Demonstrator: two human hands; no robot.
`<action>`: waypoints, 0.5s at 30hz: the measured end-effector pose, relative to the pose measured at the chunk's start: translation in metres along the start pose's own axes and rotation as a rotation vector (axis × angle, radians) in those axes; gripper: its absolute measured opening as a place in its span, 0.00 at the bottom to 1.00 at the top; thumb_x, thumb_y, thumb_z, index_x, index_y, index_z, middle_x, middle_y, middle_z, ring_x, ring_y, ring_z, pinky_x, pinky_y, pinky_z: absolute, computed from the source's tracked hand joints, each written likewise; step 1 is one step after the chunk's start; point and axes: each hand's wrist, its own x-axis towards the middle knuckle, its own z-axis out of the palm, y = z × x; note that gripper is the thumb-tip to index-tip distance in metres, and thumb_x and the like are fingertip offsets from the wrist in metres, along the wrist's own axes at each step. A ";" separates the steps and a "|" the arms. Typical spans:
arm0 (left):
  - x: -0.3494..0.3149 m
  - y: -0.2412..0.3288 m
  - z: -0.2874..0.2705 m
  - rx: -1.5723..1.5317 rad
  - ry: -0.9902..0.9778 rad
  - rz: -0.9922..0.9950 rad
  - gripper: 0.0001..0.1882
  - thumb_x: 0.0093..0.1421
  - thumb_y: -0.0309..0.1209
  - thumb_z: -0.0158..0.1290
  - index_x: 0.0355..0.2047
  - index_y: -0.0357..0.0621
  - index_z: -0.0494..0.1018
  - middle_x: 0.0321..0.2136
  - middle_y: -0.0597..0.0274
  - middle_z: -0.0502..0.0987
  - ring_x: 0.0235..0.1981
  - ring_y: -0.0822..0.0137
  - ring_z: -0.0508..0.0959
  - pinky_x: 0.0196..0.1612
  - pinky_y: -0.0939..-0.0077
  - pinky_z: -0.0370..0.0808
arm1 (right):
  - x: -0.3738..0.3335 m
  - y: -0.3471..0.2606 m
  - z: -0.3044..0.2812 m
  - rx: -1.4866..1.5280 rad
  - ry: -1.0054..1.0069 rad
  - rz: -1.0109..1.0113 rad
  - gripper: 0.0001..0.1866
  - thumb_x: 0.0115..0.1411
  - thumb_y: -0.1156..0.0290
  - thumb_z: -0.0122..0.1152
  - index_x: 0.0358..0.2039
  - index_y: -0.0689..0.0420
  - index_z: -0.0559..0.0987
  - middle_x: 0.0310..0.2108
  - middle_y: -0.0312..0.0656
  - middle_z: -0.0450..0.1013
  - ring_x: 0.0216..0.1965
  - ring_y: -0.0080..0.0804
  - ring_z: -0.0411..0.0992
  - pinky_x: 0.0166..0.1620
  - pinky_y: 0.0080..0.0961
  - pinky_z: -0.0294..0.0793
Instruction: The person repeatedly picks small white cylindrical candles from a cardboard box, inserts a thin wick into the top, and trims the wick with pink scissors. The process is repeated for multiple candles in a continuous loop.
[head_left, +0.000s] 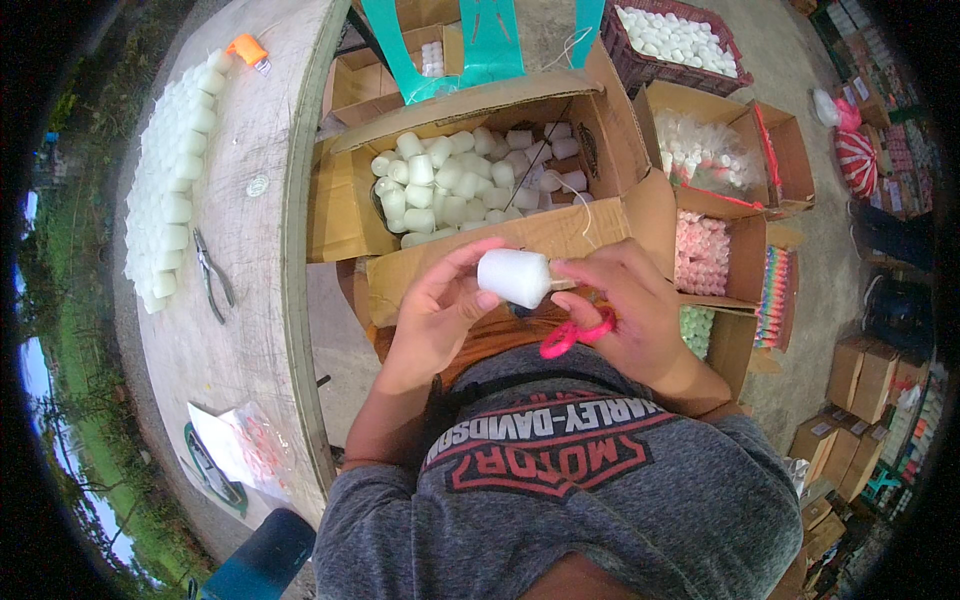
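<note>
While a white candle (514, 277) is gripped by both left hand (437, 312) and right hand (628, 305), white candles are seen stacked on the wooden bench (250, 300) and filling the cardboard box (480, 240) on the concrete floor (800, 330).

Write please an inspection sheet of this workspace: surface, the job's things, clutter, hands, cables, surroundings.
Surface: round wooden table, at the person's left.
Job's things: white candle held in front of the body; open cardboard box of white candles beyond it.
Clutter: pliers, plastic bag, rows of white candles on the table.
Hands: left hand grips the candle; right hand at its tip, pink scissors on its fingers.
Cables: nothing seen.
Surroundings: red crate and more boxes of candles.
</note>
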 end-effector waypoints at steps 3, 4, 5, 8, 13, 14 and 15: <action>0.001 0.003 0.000 0.002 0.006 0.034 0.24 0.55 0.22 0.53 0.53 0.34 0.62 0.49 0.54 0.68 0.51 0.64 0.69 0.55 0.69 0.65 | -0.002 0.004 0.003 0.075 0.023 0.027 0.13 0.45 0.79 0.65 0.33 0.59 0.74 0.31 0.45 0.68 0.29 0.38 0.70 0.31 0.27 0.70; 0.001 0.004 0.000 0.015 -0.001 0.051 0.24 0.55 0.22 0.53 0.53 0.34 0.62 0.49 0.54 0.68 0.51 0.64 0.69 0.55 0.69 0.65 | -0.003 0.007 0.003 0.091 0.031 0.009 0.12 0.46 0.80 0.65 0.33 0.59 0.74 0.32 0.45 0.68 0.29 0.38 0.70 0.32 0.27 0.71; 0.001 0.005 0.000 0.014 -0.001 0.049 0.24 0.55 0.22 0.53 0.53 0.34 0.62 0.49 0.54 0.68 0.51 0.64 0.69 0.55 0.69 0.65 | -0.003 0.006 0.002 0.078 0.024 0.023 0.12 0.46 0.80 0.65 0.32 0.59 0.74 0.32 0.45 0.69 0.29 0.38 0.70 0.32 0.27 0.71; -0.001 0.007 -0.001 0.052 0.012 0.048 0.24 0.55 0.22 0.53 0.53 0.34 0.62 0.49 0.54 0.68 0.51 0.65 0.69 0.55 0.69 0.65 | -0.003 0.005 0.001 0.049 0.009 0.038 0.10 0.45 0.80 0.65 0.29 0.59 0.74 0.30 0.44 0.69 0.29 0.37 0.70 0.31 0.27 0.70; -0.003 0.010 -0.003 0.150 0.015 0.054 0.24 0.55 0.21 0.53 0.53 0.34 0.62 0.49 0.54 0.68 0.51 0.65 0.68 0.55 0.70 0.64 | -0.002 0.006 0.003 -0.010 0.021 0.016 0.10 0.44 0.79 0.65 0.28 0.59 0.74 0.27 0.43 0.69 0.28 0.38 0.69 0.30 0.28 0.69; -0.003 0.010 -0.002 0.140 0.013 0.060 0.24 0.55 0.20 0.53 0.53 0.34 0.62 0.49 0.54 0.68 0.51 0.65 0.68 0.55 0.70 0.64 | -0.002 0.006 0.003 -0.010 0.019 0.014 0.10 0.44 0.79 0.65 0.28 0.59 0.74 0.27 0.43 0.69 0.28 0.38 0.69 0.30 0.28 0.69; -0.003 0.010 -0.002 0.133 0.012 0.065 0.24 0.55 0.20 0.53 0.53 0.34 0.62 0.49 0.54 0.68 0.51 0.64 0.68 0.55 0.70 0.64 | -0.001 0.006 0.003 -0.007 0.019 0.011 0.10 0.44 0.79 0.65 0.28 0.59 0.74 0.27 0.43 0.69 0.28 0.38 0.69 0.30 0.28 0.68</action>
